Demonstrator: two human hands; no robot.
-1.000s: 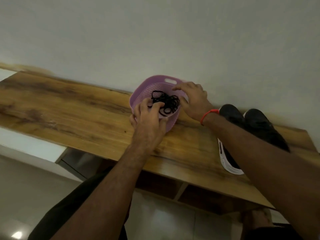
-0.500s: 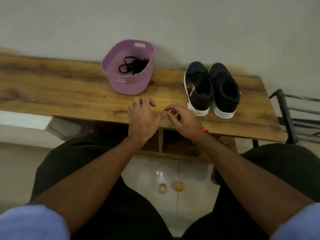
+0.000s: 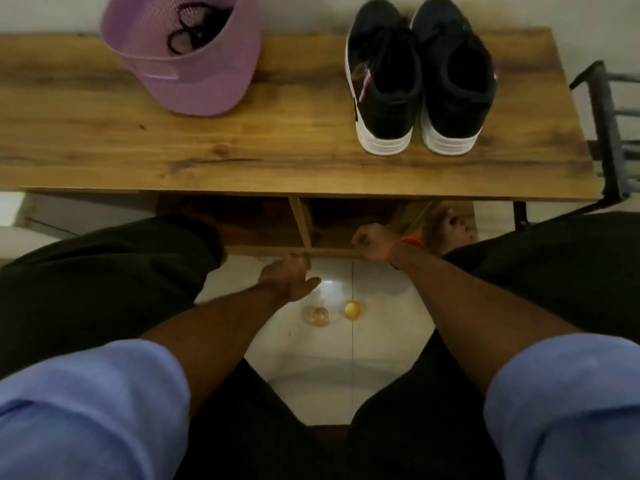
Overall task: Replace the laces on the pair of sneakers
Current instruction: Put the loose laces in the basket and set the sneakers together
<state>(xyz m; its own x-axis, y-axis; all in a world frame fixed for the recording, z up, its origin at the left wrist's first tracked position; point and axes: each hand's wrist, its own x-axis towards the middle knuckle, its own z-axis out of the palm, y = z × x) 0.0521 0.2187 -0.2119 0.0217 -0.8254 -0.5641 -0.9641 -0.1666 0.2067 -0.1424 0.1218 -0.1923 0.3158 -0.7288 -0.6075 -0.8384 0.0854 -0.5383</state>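
Sneakers [image 3: 419, 74] side by side, heels nearest.

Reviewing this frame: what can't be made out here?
All in the head view:
- Black laces: number and length unclear; tangled in the purple basket, whose wall covers part of them.
- Sneakers: eyelets too dark to see.
- Basket rim: cut off by the top edge.
- Left hand and right hand: blurred below the table; grip unclear.

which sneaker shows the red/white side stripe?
The left sneaker, the one nearer the purple basket. A red and white stripe marks its side; the right sneaker looks plain black above its white sole.
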